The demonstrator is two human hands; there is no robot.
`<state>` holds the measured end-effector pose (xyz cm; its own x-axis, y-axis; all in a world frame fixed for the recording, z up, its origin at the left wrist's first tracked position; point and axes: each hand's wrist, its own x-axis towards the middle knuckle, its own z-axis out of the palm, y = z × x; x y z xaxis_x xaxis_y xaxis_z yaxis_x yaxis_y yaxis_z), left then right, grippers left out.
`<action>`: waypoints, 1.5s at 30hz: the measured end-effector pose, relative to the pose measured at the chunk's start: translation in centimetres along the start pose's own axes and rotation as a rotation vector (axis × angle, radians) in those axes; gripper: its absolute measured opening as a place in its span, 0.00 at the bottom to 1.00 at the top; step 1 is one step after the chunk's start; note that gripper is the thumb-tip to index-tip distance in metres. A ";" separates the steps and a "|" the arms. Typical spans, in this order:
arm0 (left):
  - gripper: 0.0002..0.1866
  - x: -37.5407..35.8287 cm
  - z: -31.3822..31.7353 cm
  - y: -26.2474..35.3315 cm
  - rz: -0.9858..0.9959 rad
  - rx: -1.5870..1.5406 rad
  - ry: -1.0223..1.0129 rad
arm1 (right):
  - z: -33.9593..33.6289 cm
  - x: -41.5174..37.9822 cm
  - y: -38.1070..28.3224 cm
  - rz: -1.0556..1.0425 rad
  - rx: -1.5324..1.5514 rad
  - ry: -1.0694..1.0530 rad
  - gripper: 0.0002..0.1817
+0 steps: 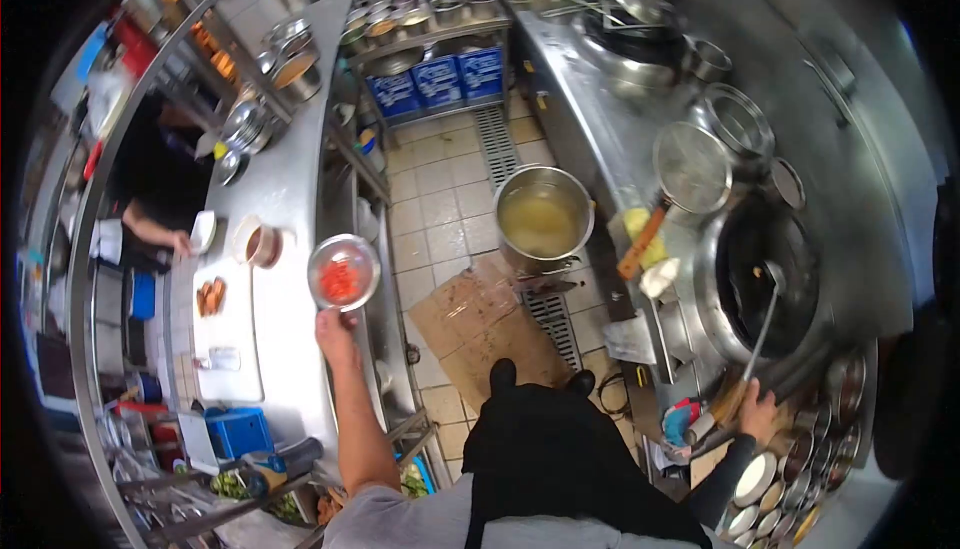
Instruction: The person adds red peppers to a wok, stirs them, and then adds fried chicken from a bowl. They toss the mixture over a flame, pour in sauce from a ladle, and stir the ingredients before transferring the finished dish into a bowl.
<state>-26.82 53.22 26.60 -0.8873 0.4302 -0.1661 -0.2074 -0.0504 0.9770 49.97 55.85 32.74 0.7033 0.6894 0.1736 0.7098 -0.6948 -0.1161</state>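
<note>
My left hand (pixel 338 337) grips the near rim of a round metal bowl (pixel 318 267) that holds chopped red pieces (pixel 341 279). The bowl is held out at the edge of the left steel counter. My right hand (pixel 758 415) is closed at the wooden handle of a ladle (pixel 762 334), low on the right. The ladle's long metal shaft slants up, and its head lies inside a large dark wok (pixel 728 294) on the stove. A few small bits show in the wok. The fingers of my right hand are partly hidden by the handle.
A big pot of yellowish liquid (pixel 543 221) stands on the floor ahead, beyond flattened cardboard (pixel 470 324). A wire strainer (pixel 692 167) lies on the right counter. Seasoning containers (pixel 770 499) sit at lower right. Across the left counter (pixel 290 339), a co-worker's hand (pixel 180 242) touches a white dish.
</note>
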 end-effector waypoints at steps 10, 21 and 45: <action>0.06 -25.8 35.3 -0.4 -0.335 0.114 -1.065 | 11.3 5.4 3.5 -0.054 0.549 -0.446 0.22; 0.08 -45.1 57.6 -9.7 0.379 0.696 -1.559 | 0.2 -0.7 5.1 0.113 0.828 -0.184 0.20; 0.09 -53.0 60.4 -12.4 1.462 0.635 -1.793 | -0.1 -2.7 7.8 0.064 0.513 -0.049 0.28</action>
<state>47.65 85.49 31.33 0.8550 0.4399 0.2748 0.3699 -0.8885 0.2715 53.65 48.54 31.43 0.7381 0.6663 0.1056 0.5852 -0.5544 -0.5917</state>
